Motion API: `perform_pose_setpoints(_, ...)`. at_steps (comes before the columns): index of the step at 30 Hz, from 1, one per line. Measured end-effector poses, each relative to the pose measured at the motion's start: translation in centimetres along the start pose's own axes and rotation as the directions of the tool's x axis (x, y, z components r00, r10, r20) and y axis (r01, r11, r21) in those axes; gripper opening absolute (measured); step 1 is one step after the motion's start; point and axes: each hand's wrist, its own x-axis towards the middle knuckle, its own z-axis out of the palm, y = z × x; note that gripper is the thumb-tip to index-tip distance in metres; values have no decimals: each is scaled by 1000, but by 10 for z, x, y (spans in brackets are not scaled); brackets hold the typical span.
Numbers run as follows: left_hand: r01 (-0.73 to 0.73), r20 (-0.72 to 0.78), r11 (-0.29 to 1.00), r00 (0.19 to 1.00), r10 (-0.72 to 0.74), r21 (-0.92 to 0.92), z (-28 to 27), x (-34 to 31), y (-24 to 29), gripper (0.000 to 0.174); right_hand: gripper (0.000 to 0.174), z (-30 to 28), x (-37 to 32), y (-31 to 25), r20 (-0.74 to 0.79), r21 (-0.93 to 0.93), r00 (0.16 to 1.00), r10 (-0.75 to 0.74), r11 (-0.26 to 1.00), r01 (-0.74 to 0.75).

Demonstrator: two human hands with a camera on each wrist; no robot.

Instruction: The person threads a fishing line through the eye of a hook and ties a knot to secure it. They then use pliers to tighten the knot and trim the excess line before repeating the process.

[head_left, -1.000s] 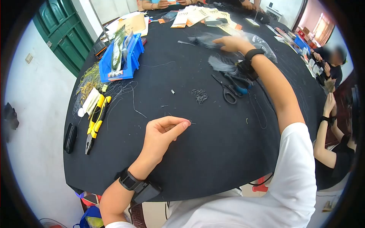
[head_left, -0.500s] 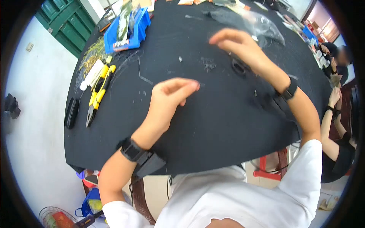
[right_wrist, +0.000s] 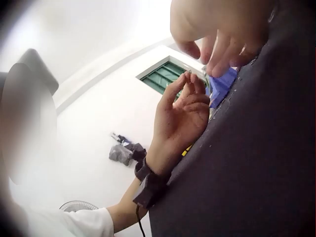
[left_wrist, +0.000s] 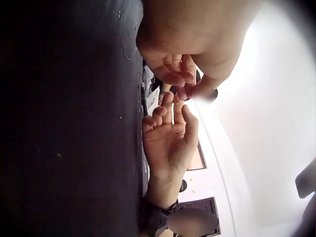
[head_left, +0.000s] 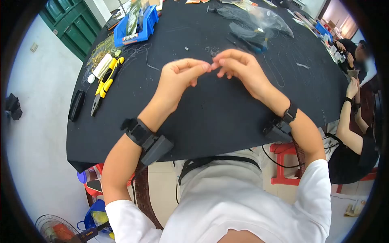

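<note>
Left hand (head_left: pixel 178 77) pinches 1 tiny piece (right_wrist: pixel 188 72); right hand (head_left: pixel 246 74) right beside those fingertips, fingers loosely parted, nothing visibly gripped; pliers (head_left: pixel 105 88) left of both!

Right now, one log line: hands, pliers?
left hand: pinching tiny unidentified item; right hand: loosely spread, near left; pliers: on table

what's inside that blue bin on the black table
A long green-and-white packet sticks up from the blue bin. The packet covers much of the bottom, so anything beneath it is hidden.
</note>
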Motion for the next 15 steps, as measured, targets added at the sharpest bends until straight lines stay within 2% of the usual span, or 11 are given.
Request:
perform_pose_setpoints(3, 48, 7, 999, 999, -48, 23, 0, 0, 3, 15, 19, -2, -1, -3, 45, -95, 999, -28, 995, 32)
perform_pose_setpoints(4, 32, 20, 999, 999, -33, 30, 1, -1, 3, 16, 17, -2, 1, 0, 51, -11, 999, -15, 1000, 15)
perform_pose_setpoints(7, 33, 40, 999, 999, -34, 30, 2, -1, 1, 16, 17, -1, -1, 0, 111, -32, 992, -65, 997, 69)
perform_pose_setpoints(8, 37, 37, 999, 999, -38, 24, 3, -1, 1, 16, 17, 1, 0, 3, 114, 25, 985, -132, 991, 130)
perform_pose_setpoints(11, 43, 31, 999, 999, -43, 16, 4, -2, 1, 16, 16, 1, 0, 4, 80, -74, 985, -154, 984, 160)
perform_pose_setpoints(15, 64, 25, 998, 998, -64, 15, 5, -3, 3, 15, 14, -3, 0, 2, 139, -182, 971, -193, 959, 217)
